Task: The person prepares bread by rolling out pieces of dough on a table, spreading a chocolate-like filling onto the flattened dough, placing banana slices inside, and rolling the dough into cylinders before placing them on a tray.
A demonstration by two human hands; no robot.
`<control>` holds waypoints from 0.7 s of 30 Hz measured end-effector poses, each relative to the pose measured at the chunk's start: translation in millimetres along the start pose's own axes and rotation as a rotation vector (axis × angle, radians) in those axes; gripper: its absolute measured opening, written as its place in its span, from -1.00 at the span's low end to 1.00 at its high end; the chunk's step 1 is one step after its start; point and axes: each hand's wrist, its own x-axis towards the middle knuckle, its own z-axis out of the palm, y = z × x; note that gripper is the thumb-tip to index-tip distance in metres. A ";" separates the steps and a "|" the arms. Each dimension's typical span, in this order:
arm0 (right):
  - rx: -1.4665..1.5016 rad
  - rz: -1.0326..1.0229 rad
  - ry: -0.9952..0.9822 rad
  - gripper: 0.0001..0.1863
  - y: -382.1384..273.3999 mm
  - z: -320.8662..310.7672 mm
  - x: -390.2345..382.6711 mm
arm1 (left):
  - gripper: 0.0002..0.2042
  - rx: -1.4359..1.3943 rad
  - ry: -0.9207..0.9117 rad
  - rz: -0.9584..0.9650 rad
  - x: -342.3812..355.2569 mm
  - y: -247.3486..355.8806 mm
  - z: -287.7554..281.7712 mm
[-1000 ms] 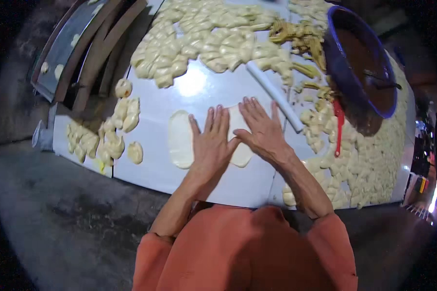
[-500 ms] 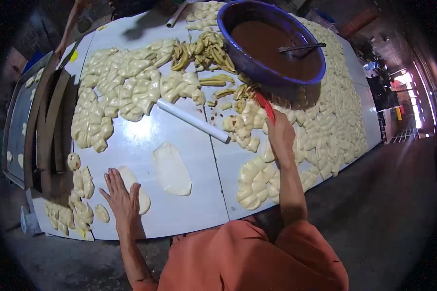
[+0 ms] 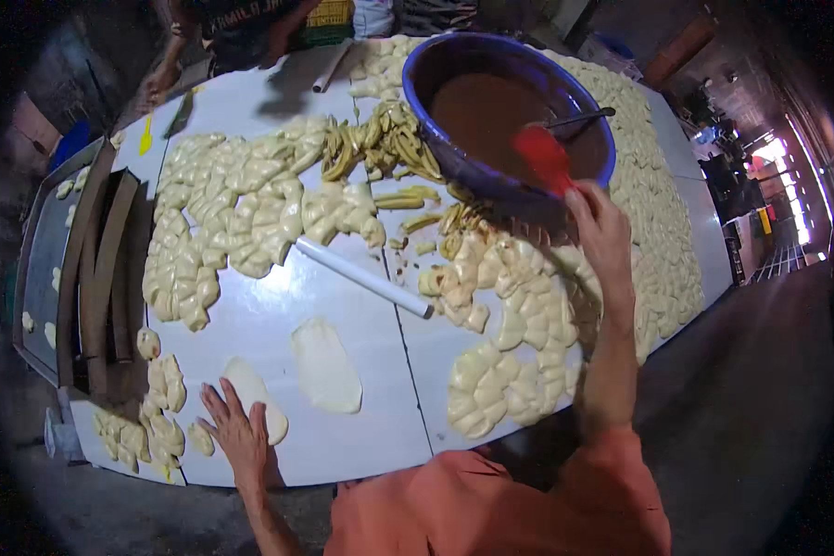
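Note:
My right hand (image 3: pixel 605 227) grips a red spatula (image 3: pixel 545 159), its blade blurred over the brown filling (image 3: pixel 486 116) in a large blue bowl (image 3: pixel 454 170). Whether the blade touches the filling, I cannot tell. My left hand (image 3: pixel 238 431) lies with fingers spread on the white table beside a flattened oval of dough (image 3: pixel 267 408). A larger flat dough sheet (image 3: pixel 326 366) is to its right. Beyond that sheet lies a white rolling pin (image 3: pixel 361 278). Sliced banana-like strips (image 3: pixel 389 144) are heaped left of the bowl. A dark-handled utensil (image 3: pixel 579 118) rests in the bowl.
Many pale dough pieces (image 3: pixel 222 199) cover the table's left, and more (image 3: pixel 649 222) spread over its right. Long boards (image 3: pixel 102 250) and a metal tray (image 3: pixel 42 278) stand at the left. At the far left, another person's hand (image 3: pixel 162 82) is near a yellow spatula (image 3: pixel 146 137).
My right hand has moved right and raised the red spatula from the banana strips to over the bowl. The left hand stays by the dough oval. The view has tilted, showing more beyond the table.

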 end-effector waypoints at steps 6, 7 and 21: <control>-0.450 -0.308 -0.244 -0.70 8.3 25.4 113.8 | -0.28 -0.078 0.077 -0.056 -28.7 -11.4 14.7; -0.547 -0.355 -0.342 -0.71 14.2 34.1 123.7 | -0.27 -0.069 0.039 -0.105 -33.6 -9.1 21.8; 0.055 -0.099 -0.822 -0.54 72.2 36.9 169.3 | -0.29 -0.121 0.122 -0.160 -65.7 -6.2 35.6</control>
